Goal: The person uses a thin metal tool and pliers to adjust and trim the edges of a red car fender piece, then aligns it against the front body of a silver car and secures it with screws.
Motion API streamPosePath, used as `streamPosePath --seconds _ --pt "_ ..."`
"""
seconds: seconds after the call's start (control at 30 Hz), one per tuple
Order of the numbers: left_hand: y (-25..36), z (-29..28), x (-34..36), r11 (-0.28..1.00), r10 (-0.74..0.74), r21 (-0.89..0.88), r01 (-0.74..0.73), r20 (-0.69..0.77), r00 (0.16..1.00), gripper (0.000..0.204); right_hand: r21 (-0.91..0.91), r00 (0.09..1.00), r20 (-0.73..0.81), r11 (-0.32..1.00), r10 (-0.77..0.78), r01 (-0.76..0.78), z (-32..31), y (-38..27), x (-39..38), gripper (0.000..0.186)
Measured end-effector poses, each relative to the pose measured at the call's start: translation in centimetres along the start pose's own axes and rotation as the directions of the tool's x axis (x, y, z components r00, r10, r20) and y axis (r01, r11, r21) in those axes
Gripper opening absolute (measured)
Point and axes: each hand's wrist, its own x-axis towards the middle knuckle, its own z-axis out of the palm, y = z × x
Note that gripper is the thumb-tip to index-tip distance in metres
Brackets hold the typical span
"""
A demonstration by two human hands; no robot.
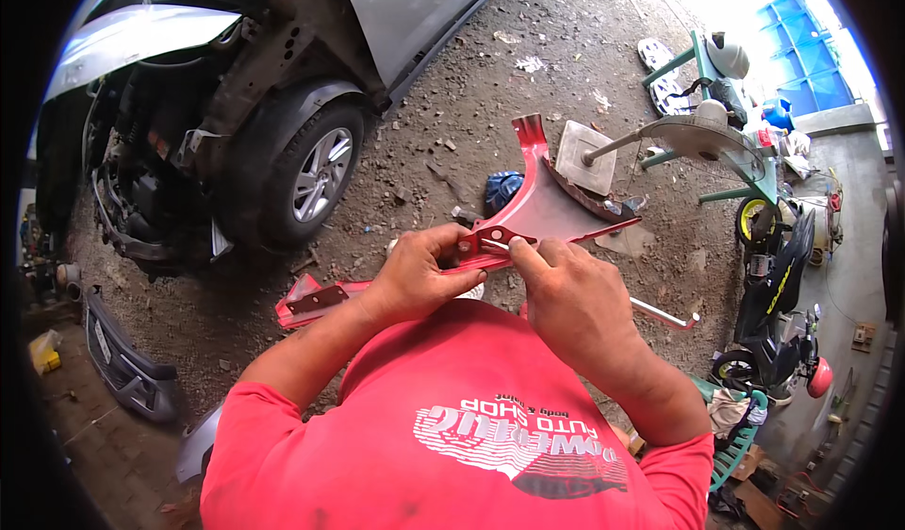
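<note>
A red car fender lies in front of me, its curved wheel-arch edge turned to the right. My left hand is closed on the fender's near end, with thumb and fingers around the flange beside the bolt holes. Close by, my right hand has its fingers curled in a pinch at the same flange. A thin, pale piece shows at its fingertips, too small to name. Beyond that hand a silver bent rod sticks out; whether the hand holds it is hidden. The fender's lower red part extends beneath my left forearm.
On the left stands a grey car with its front stripped, its wheel nearest me. A dark bumper piece lies at lower left. A pedestal fan lies past the fender. At right are a green table and a motorcycle.
</note>
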Motion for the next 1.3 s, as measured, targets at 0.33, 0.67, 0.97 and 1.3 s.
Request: streamPosePath --seconds 0.33,0.67,0.97,1.3 --pt "0.7 4.2 -0.3 0.992 -0.108 0.065 0.105 0.034 0.994 0.039 0.034 1.0 -0.009 0.999 0.024 -0.023 0.2 1.9 -3.1 0.03" --pt "1.0 6.8 0.6 0.996 -0.071 0.049 0.071 -0.005 0.997 0.04 -0.042 0.995 -0.093 0.998 0.036 -0.04 1.4 2.3 -4.8 0.031" --pt "1.2 7.8 0.7 0.998 -0.063 -0.007 0.063 -0.032 0.998 0.038 -0.04 0.999 0.047 0.999 0.0 0.002 0.4 2.2 -4.0 0.021" --pt "0.8 7.7 1.3 0.992 -0.041 0.121 0.042 -0.015 0.999 0.035 -0.137 0.999 0.017 0.989 -0.046 0.048 -1.1 3.5 -3.4 0.022"
